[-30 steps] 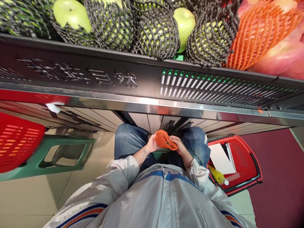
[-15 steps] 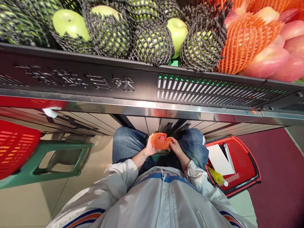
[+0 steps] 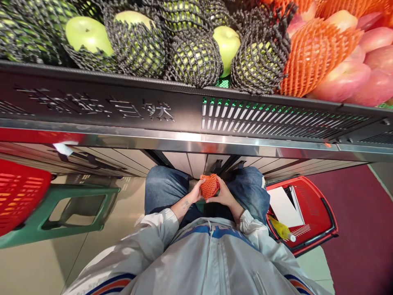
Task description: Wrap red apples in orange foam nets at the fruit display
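Between my knees, both hands hold an apple in an orange foam net (image 3: 210, 187). My left hand (image 3: 195, 191) grips its left side, thumb near the top. On the other side my right hand (image 3: 223, 193) curls round it, with fingers at the upper right and thumb low. The netting covers most of the fruit, so little of its skin shows. Above, the black display shelf (image 3: 187, 102) carries green apples (image 3: 89, 36) in black nets and pinkish-red apples (image 3: 344, 80), one of them in an orange net (image 3: 319, 57).
A steel ledge (image 3: 184, 140) runs along the shelf front, above pale cabinet panels. To the left a red basket (image 3: 23, 196) rests on a green stool (image 3: 76, 233). At right, a red shopping basket (image 3: 316, 205) holds a white flat item (image 3: 284, 207) and a yellow bottle (image 3: 279, 227).
The netted apple has been turned, and its red skin no longer shows through the opening. My right hand has gone from pinching the net's edge to wrapping round the fruit.
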The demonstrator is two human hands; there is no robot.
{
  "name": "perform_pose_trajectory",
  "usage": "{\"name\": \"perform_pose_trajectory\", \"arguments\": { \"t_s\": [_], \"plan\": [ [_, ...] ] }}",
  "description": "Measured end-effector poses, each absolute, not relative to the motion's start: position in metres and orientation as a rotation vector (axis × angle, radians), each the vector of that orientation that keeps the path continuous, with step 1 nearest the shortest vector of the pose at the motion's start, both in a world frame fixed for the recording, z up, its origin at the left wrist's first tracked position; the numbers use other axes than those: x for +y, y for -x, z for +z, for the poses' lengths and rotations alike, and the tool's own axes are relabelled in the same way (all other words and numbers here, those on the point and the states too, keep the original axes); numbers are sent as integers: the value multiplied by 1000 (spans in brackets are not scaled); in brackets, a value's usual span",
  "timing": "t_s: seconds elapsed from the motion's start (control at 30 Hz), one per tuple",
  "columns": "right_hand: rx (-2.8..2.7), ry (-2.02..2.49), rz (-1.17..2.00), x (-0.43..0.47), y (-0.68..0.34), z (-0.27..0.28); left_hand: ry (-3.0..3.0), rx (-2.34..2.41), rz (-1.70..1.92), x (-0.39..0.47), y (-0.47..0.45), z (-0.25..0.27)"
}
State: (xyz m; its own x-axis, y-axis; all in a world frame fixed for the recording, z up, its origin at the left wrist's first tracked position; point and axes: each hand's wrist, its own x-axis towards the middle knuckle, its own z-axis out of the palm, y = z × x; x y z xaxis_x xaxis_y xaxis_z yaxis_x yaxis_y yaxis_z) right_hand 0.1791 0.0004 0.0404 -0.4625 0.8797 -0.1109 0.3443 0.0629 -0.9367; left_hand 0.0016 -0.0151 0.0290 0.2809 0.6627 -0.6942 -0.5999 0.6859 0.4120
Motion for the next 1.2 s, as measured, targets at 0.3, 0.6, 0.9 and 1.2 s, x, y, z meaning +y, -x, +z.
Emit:
{"name": "perform_pose_trajectory", "arguments": {
  "t_s": [0.3, 0.6, 0.9, 1.2],
  "plan": [
    [-1916, 1301, 1299, 1, -177, 27, -358, 1188, 846, -17, -6, 12],
    [-1292, 1115, 1679, 2, -167, 3, -712, 1322, 776, -16, -11, 14],
    [-933, 983, 2032, 9, -169, -8, -868, 1430, 731, -14, -14, 23],
    [-866, 1012, 2090, 12, -171, -12, -1002, 1606, 870, -8, -3, 8]
  ]
}}
